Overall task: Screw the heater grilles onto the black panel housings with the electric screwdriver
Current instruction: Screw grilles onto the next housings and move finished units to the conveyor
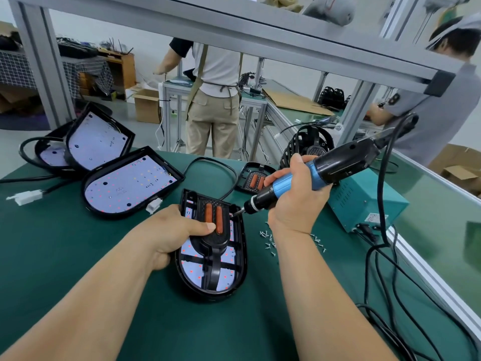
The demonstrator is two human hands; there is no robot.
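Observation:
A black panel housing (240, 267) lies on the green table in front of me, with a white LED board inside. On it sits a heater grille (213, 238) with two orange elements. My left hand (169, 233) grips the housing's left side, thumb pressing on the grille. My right hand (294, 196) holds the blue and black electric screwdriver (325, 170), its bit touching the grille's upper right edge. Several loose screws (270, 241) lie just right of the housing.
More open housings (130, 183) are stacked at the left, another grille (256, 178) behind. A teal power box (364, 201) and black cables (382, 282) are at the right. Two people stand beyond the table.

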